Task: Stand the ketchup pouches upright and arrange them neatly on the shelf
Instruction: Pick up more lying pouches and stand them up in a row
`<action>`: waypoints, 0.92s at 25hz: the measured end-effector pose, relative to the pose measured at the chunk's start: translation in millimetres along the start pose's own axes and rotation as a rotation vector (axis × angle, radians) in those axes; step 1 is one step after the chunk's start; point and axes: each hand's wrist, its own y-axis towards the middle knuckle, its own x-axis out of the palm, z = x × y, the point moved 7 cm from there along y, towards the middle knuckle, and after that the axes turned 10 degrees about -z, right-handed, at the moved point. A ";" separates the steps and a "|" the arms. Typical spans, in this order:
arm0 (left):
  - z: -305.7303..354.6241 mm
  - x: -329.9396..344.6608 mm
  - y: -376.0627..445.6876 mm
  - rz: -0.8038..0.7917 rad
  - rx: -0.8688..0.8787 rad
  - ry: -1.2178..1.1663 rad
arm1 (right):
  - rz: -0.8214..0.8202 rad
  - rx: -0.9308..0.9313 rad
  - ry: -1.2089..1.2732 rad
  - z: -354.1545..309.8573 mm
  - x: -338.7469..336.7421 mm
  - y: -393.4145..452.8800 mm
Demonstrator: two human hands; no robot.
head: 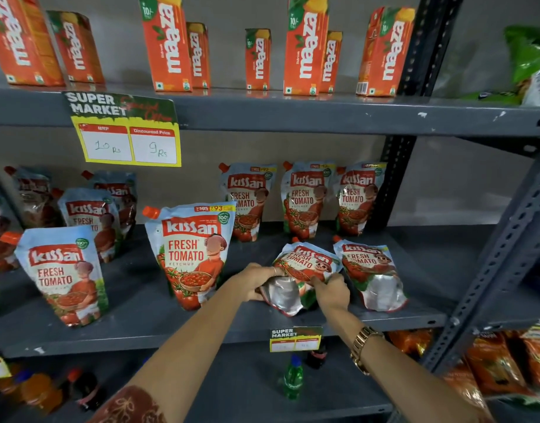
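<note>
A fallen ketchup pouch (305, 264) lies on its back on the grey middle shelf (219, 328), silver base toward me. My left hand (253, 280) grips its left edge and my right hand (331, 293) grips its right lower edge. A second fallen pouch (372, 273) lies just to its right. An upright pouch (192, 251) stands left of my hands, another (64, 273) at the front left. Three upright pouches (305, 199) line the back right. Several more stand at the back left (91, 215).
Orange juice cartons (167, 44) stand on the shelf above, with a price sign (125, 132) hanging from its edge. A dark upright post (397, 166) bounds the shelf on the right. Bottles (293, 377) sit on the shelf below. Snack bags (500, 361) fill the lower right.
</note>
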 end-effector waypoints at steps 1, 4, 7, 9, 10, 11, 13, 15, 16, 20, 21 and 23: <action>-2.5 0.3 -3.9 -0.049 -0.041 0.029 | 0.008 0.015 0.015 0.8 -1.5 0.6; -13.6 4.7 -17.4 -0.278 -0.216 0.072 | 0.008 0.080 0.049 5.5 -6.1 5.5; -19.8 2.0 -35.3 -0.405 -0.318 0.249 | -0.061 0.169 0.038 10.2 -4.6 11.9; -24.5 -5.5 -33.6 -0.298 -0.282 0.213 | -0.128 0.182 0.011 5.5 0.9 13.7; -26.8 -8.3 -28.8 -0.215 -0.230 0.109 | -0.150 0.190 -0.011 3.6 3.3 14.6; -28.8 -9.5 -24.1 -0.122 -0.169 -0.002 | -0.161 0.199 -0.030 1.5 4.6 14.2; -31.4 -13.2 -16.0 0.061 -0.071 -0.056 | -0.164 0.203 -0.006 0.2 6.8 14.2; -27.1 -14.4 -16.2 0.182 0.003 0.002 | -0.159 0.207 0.085 1.6 10.1 15.1; -22.2 -15.7 -19.6 0.234 0.043 0.020 | -0.137 0.189 0.108 -0.5 8.8 13.5; 6.0 -20.3 -33.4 0.417 0.211 0.194 | -0.035 0.015 0.147 -35.1 -9.3 -0.8; 17.6 -20.1 -38.7 0.439 0.267 0.216 | -0.034 -0.043 0.179 -45.6 -12.5 -0.2; 40.6 -20.4 -49.5 0.469 0.397 0.218 | -0.035 -0.158 0.258 -66.0 -18.6 -1.2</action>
